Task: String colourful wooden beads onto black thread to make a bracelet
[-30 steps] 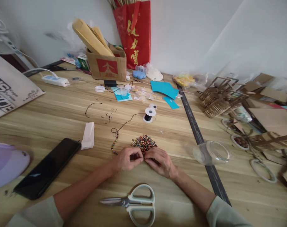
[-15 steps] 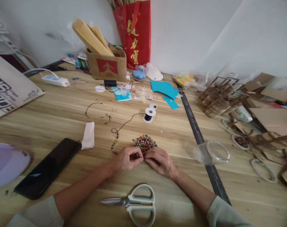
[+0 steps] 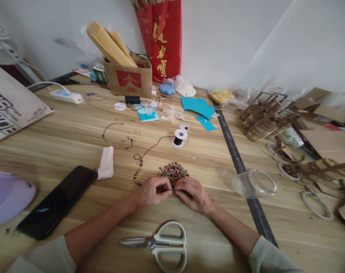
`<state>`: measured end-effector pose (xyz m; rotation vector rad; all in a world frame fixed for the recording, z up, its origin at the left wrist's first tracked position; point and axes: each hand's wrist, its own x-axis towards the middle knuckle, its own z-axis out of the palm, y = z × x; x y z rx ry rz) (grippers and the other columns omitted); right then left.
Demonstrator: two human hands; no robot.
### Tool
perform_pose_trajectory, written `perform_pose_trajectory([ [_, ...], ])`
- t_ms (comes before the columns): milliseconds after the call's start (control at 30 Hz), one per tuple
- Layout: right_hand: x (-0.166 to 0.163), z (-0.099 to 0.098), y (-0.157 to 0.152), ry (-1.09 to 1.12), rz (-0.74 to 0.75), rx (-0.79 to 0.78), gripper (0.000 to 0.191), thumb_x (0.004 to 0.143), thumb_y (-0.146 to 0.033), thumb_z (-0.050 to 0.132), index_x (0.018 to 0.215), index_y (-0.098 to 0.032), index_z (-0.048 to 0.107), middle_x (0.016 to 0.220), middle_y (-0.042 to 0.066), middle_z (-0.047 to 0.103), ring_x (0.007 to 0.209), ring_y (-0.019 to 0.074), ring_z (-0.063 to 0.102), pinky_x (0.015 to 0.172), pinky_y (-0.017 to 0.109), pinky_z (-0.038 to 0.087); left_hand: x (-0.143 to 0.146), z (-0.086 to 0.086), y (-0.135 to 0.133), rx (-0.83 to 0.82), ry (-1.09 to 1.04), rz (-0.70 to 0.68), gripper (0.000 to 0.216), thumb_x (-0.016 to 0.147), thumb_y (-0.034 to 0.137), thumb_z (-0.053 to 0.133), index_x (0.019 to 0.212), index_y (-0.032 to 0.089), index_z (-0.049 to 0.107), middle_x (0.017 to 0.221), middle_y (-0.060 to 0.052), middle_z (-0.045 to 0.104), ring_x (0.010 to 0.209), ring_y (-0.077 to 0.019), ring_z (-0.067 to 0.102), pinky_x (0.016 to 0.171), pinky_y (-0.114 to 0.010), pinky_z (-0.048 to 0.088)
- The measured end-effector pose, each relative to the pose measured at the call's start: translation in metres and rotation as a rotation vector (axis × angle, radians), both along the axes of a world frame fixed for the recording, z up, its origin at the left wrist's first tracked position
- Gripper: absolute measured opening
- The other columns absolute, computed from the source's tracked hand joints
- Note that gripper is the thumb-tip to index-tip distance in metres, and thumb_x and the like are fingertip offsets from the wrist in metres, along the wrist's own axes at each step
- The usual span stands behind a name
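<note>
My left hand (image 3: pixel 154 190) is closed in a pinch, thumb against forefinger. A black cord strung with colourful beads (image 3: pixel 137 176) runs down to this hand and disappears behind it; its tip seems to be in the pinch. Fingertips nearly touching it, my right hand (image 3: pixel 192 194) is pinched as well, on something too small to make out. Just beyond both hands lies a heap of small multicoloured beads (image 3: pixel 173 171). The cord leads back to a white spool of black cord (image 3: pixel 178 141). Scissors with pale handles (image 3: pixel 161 242) lie nearer me, blades pointing left.
A black phone (image 3: pixel 58 203) and a folded white paper (image 3: pixel 106 163) lie on the left. To the right a clear plastic jar (image 3: pixel 256 184) rests on its side. Blue cards (image 3: pixel 197 107), a cardboard box (image 3: pixel 128 79) and a red bag (image 3: pixel 163 41) occupy the back.
</note>
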<state>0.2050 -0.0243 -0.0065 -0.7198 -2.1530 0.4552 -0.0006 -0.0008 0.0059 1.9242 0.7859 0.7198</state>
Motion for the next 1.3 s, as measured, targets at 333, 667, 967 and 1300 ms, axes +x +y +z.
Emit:
perform_pose_trajectory([
  [333, 0.0002, -0.0007, -0.0003, -0.008, 0.008, 0.009, 0.008, 0.094, -0.017, 0.054, 0.1, -0.018, 0.06, 0.086, 0.008, 0.067, 0.081, 0.0174, 0.063, 0.072, 0.03, 0.053, 0.0002, -0.0006, 0.0002, -0.007, 0.012, -0.009, 0.009, 0.076, 0.016, 0.054, 0.068, 0.014, 0.057, 0.06, 0.002, 0.054, 0.053, -0.0084, 0.046, 0.052, -0.018, 0.038],
  [667, 0.0004, -0.0011, -0.0003, -0.004, 0.001, 0.014, 0.009, 0.093, -0.016, 0.055, 0.1, -0.018, 0.06, 0.087, 0.008, 0.067, 0.081, 0.0176, 0.062, 0.072, 0.03, 0.053, 0.0003, -0.0031, 0.0002, -0.005, 0.013, -0.004, 0.009, 0.076, 0.017, 0.055, 0.068, 0.015, 0.057, 0.059, 0.003, 0.054, 0.052, -0.0084, 0.045, 0.052, -0.018, 0.038],
  [967, 0.001, -0.0004, -0.0006, -0.013, -0.001, -0.002, 0.008, 0.094, -0.018, 0.054, 0.1, -0.018, 0.06, 0.087, 0.008, 0.067, 0.08, 0.0169, 0.062, 0.072, 0.029, 0.052, 0.0001, -0.0006, 0.0004, -0.016, 0.032, -0.002, 0.008, 0.075, 0.017, 0.054, 0.067, 0.015, 0.056, 0.058, 0.003, 0.053, 0.053, -0.0086, 0.045, 0.052, -0.018, 0.037],
  [1300, 0.0001, 0.0002, -0.0006, -0.024, 0.012, 0.044, 0.008, 0.094, -0.015, 0.054, 0.099, -0.017, 0.06, 0.087, 0.009, 0.066, 0.08, 0.0176, 0.06, 0.071, 0.03, 0.052, 0.0004, -0.0004, 0.0002, -0.04, 0.052, -0.01, 0.007, 0.075, 0.017, 0.055, 0.068, 0.016, 0.056, 0.059, 0.003, 0.053, 0.053, -0.0088, 0.046, 0.052, -0.019, 0.037],
])
